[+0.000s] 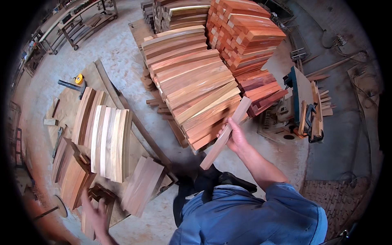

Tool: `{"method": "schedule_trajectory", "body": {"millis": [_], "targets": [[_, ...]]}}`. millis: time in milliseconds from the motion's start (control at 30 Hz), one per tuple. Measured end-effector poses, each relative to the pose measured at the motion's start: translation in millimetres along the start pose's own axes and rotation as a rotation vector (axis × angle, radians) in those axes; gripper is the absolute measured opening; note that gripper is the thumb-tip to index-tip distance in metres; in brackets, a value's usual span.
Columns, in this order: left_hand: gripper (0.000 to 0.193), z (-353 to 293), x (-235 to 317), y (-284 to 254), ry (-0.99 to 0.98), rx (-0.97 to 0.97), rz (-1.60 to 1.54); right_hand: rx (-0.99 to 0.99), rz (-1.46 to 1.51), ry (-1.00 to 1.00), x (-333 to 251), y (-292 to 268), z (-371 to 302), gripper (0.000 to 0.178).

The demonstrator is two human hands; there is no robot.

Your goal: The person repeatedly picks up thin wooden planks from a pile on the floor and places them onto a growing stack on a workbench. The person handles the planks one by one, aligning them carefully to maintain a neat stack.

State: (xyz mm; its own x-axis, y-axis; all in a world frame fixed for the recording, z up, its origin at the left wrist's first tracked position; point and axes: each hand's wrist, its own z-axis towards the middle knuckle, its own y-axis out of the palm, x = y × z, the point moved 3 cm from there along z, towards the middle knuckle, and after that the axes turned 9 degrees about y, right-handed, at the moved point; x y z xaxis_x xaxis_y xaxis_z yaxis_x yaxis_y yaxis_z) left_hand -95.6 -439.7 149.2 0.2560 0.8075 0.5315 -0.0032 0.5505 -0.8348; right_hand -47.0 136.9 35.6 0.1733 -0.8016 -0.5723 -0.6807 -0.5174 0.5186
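Observation:
My right hand [237,139] is wrapped round the middle of a pale brown wooden strip [214,152], held up at a slant in front of a big stack of wooden strips [192,77]. At the lower left my left hand [96,215] has its fingers stretched out, slightly blurred, and nothing shows in it. It is over a wooden piece [87,226] and close to a reddish-brown bundle of strips [72,183] on the worktable [141,141]. On that table stand pale and brown strips [109,141] side by side, with another brown group [141,185] near its corner.
A reddish pile of wood blocks [245,32] rises behind the big stack. A yellow tape measure [79,78] and a dark tool [70,85] lie at the table's far end. To the right is a green-edged machine [300,96] with clamps. A wheeled cart [81,28] stands far left.

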Motion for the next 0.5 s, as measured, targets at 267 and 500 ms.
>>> {"method": "schedule_trajectory", "body": {"millis": [267,500], "targets": [[0.041,146,195,193,0.19,-0.114,-0.355,-0.04,-0.025,-0.018,-47,-22,9,0.024],[0.041,214,224,308,-0.211,-0.159,-0.479,-0.024,-0.092,-0.06,-102,-79,10,0.028]]}}
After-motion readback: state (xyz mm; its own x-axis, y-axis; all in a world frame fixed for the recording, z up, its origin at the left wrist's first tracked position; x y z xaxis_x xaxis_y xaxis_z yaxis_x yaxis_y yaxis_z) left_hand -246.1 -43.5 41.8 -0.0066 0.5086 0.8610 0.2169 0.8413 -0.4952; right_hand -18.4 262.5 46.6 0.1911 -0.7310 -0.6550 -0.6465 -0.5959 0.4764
